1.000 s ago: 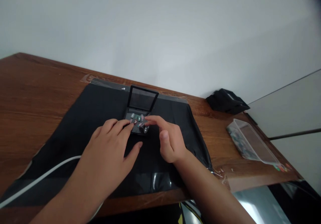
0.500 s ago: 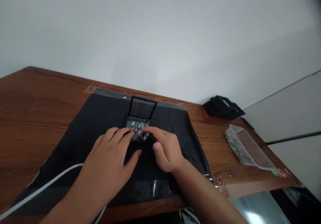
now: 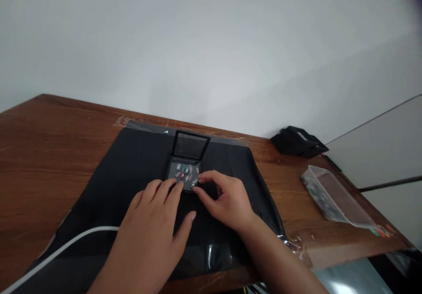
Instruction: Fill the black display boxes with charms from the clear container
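Note:
A small black case with its windowed lid raised sits on a black mat. Inside lie several small, colourful decorated pieces that look like press-on nails. My left hand rests palm down with fingers spread, fingertips at the case's near left edge and partly covering it. At the near right corner, the thumb and index finger of my right hand pinch a dark grey, shiny press-on nail from either side. It still lies within the case.
The black mat is taped to the wooden table. A white cable runs in from the left beneath my left hand. To the right are a clear plastic tub with small packets and a black container by the wall.
My right hand has gone from an extended index finger over the pieces to a pinch at the near right corner. My left fingers have drawn back slightly, uncovering more pieces.

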Demonstrator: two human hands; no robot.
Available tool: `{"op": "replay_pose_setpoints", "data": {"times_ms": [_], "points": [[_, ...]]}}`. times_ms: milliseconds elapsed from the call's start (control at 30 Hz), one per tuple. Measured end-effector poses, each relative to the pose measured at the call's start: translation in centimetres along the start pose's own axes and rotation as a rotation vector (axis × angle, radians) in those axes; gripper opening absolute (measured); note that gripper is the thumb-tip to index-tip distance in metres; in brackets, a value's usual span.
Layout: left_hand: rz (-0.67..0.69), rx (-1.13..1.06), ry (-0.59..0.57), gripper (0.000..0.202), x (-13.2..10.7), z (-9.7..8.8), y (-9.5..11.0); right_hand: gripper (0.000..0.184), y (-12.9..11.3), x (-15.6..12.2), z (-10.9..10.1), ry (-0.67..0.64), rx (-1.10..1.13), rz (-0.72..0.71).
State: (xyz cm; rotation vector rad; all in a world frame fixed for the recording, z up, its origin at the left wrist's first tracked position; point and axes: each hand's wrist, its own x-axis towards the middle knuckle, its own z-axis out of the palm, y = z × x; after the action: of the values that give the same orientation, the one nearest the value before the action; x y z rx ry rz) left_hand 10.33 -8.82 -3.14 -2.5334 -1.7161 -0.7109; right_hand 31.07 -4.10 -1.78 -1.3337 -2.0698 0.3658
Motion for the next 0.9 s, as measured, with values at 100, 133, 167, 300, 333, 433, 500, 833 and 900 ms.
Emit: {"op": "replay_pose_setpoints", "data": {"times_ms": [100, 133, 167, 300, 333, 433, 500, 833, 900], "points": [[-0.007, -0.005, -0.006, 0.048, 0.0, 0.0, 0.0, 0.019, -0.1, -0.1, 0.3, 0.001, -0.035, 0.013], [-0.010, -0.011, -0.011, 0.048, 0.1, 0.0, 0.1, 0.020, -0.1, -0.1, 0.4, 0.009, -0.041, 0.009], [-0.013, -0.016, -0.016, 0.048, 0.1, 0.0, 0.1, 0.021, -0.1, -0.1, 0.5, 0.019, -0.045, 0.001], [-0.014, -0.033, -0.015, 0.045, 0.2, 0.1, 0.2, 0.022, 0.0, -0.1, 1.0, 0.038, -0.055, -0.026], [-0.016, -0.038, -0.010, 0.045, 0.3, 0.1, 0.2, 0.022, 0.0, -0.1, 1.1, 0.037, -0.057, -0.031], [-0.023, -0.051, -0.015, 0.046, 0.4, 0.1, 0.0, 0.021, 0.0, 0.0, 1.1, 0.034, -0.058, -0.024], [-0.024, -0.052, -0.018, 0.046, 0.5, 0.0, -0.1, 0.022, -0.1, 0.1, 1.0, 0.029, -0.064, 0.000], [-0.014, -0.034, -0.022, 0.050, 0.2, 0.1, -0.3, 0.024, -0.1, 0.3, 0.5, 0.046, -0.053, 0.018], [-0.006, -0.044, -0.028, 0.050, 0.1, 0.3, -0.1, 0.023, -0.2, 0.4, 0.2, 0.075, -0.030, 0.044]]}}
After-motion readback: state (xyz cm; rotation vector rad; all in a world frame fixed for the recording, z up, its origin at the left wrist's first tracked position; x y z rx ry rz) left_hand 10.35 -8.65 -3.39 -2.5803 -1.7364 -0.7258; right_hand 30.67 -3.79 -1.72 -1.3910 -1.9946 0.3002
